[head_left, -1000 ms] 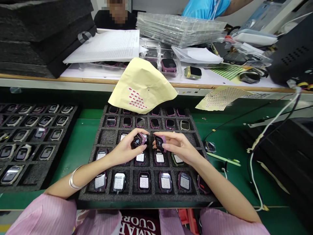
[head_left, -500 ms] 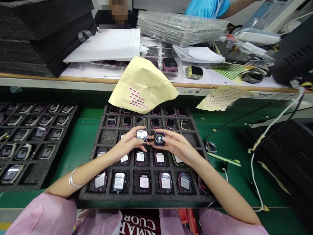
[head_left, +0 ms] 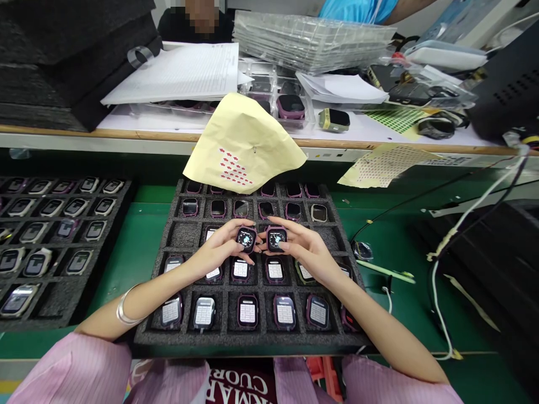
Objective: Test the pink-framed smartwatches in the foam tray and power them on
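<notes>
My left hand (head_left: pixel 227 242) is closed around a smartwatch (head_left: pixel 246 239) without a strap, its thumb on the lower edge of the lit dial. Close beside it, my right hand (head_left: pixel 297 241) grips a second smartwatch (head_left: pixel 276 240) in a purple case, the thumb at the screen's lower right. Both screens face up and show a dark watch face. Below the hands lies a black foam tray (head_left: pixel 181 234) with watch cases in its compartments. Several of them, such as one watch (head_left: pixel 247 311) in the front row, show white screens with a grid.
Another foam tray (head_left: pixel 54 306) with watches is at the left. A yellow paper sheet (head_left: pixel 248 140) hangs from the shelf edge (head_left: pixel 160 145) over the tray's back. Black foam blocks (head_left: pixel 76 62) are stacked on the shelf. White cables (head_left: pixel 438 292) and a green stick (head_left: pixel 385 271) lie right.
The left hand's watch has gone from a bright, glaring screen to a lit dark dial facing up. The right hand's watch stays nearly in place. The view has shifted slightly.
</notes>
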A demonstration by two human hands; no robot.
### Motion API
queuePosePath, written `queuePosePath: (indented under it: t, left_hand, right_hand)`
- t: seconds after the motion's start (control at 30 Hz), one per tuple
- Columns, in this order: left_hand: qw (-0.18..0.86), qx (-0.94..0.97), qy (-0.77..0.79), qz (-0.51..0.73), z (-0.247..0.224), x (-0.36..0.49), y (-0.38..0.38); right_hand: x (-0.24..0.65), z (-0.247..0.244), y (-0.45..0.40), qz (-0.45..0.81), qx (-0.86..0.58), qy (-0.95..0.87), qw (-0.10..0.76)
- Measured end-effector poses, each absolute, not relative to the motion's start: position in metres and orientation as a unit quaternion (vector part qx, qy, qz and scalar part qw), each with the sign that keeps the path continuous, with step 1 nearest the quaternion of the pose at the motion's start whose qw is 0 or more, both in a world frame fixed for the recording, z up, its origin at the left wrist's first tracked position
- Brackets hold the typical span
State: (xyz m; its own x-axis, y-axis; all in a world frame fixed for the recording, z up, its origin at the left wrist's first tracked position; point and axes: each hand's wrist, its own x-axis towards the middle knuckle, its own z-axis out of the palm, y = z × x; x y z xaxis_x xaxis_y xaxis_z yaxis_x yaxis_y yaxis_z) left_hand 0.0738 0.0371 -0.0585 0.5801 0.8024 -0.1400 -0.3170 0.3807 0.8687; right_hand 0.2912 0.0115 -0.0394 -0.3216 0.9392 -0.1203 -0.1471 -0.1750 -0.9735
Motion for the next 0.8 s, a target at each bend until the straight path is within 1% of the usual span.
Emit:
queuePosePath:
  t: [0.2,0.43,0.5,0.63,0.8]
  left_hand:
    - [0.779,0.435,0.280,0.354,-0.058,0.073,0.037]
    - [0.772,0.455,0.268,0.354,-0.057,0.073,0.037]
    - [0.768,0.459,0.267,0.357,-0.056,0.074,0.037]
    - [0.757,0.470,0.282,0.356,-0.054,0.074,0.035]
    - [0.746,0.478,0.296,0.356,-0.052,0.075,0.034]
  right_hand:
    - [0.291,-0.038,0.011,0.631,-0.411,-0.505,0.421]
    - [0.290,-0.039,0.011,0.579,-0.453,-0.541,0.409]
    - [0.291,-0.040,0.011,0.582,-0.444,-0.547,0.406]
    - [0.294,-0.045,0.011,0.627,-0.410,-0.514,0.418]
    - [0.297,-0.051,0.013,0.618,-0.432,-0.516,0.408]
